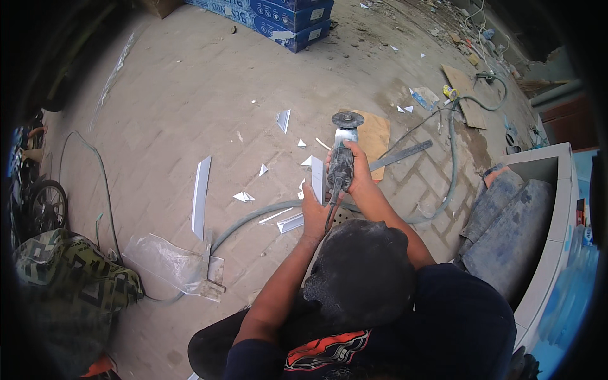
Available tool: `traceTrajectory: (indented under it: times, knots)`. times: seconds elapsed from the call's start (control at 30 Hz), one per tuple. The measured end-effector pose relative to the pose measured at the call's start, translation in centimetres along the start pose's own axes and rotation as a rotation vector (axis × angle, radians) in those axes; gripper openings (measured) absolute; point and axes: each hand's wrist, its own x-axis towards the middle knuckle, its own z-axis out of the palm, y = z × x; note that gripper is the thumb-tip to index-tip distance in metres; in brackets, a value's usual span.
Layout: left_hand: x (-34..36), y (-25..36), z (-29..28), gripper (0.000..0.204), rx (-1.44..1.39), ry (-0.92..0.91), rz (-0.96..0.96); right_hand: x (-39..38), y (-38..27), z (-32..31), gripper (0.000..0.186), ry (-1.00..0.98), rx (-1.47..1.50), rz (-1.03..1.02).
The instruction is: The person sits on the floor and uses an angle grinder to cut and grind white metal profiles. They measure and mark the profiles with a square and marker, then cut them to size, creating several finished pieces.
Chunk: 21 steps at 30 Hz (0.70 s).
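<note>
My right hand (pixel 358 171) is closed round the dark body of an angle grinder (pixel 342 163). Its round disc (pixel 348 119) points away from me, and a cord hangs from its near end. Just left of the grinder, my left hand (pixel 313 214) grips a short white strip (pixel 318 180), held upright with its far end close to the grinder. Part of my left fingers is hidden by the strip and cord. Around them lie small white triangular offcuts (pixel 243 197) and a longer white strip (pixel 201 197). A flat brown board (pixel 373 142) lies beyond my right hand.
A grey hose (pixel 247 218) crosses the paving under my arms. A long dark metal bar (pixel 405 154) lies right of the board. Blue boxes (pixel 294 28) stand at the far side, a tiled trough (pixel 551 221) with grey sheets at right, clear plastic (pixel 161 256) at left.
</note>
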Motion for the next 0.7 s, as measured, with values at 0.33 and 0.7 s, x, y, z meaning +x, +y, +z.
traceTrajectory:
  times: [0.33,0.7]
  knots:
    - [0.1,-0.5,0.4,0.068,-0.005,0.031,-0.058,0.1,0.3,-0.2,0.044,-0.119,-0.063,0.007]
    - [0.3,-0.3,0.0,0.07,-0.098,-0.004,-0.149,-1.0,0.7,1.4,0.046,-0.104,-0.016,-0.009]
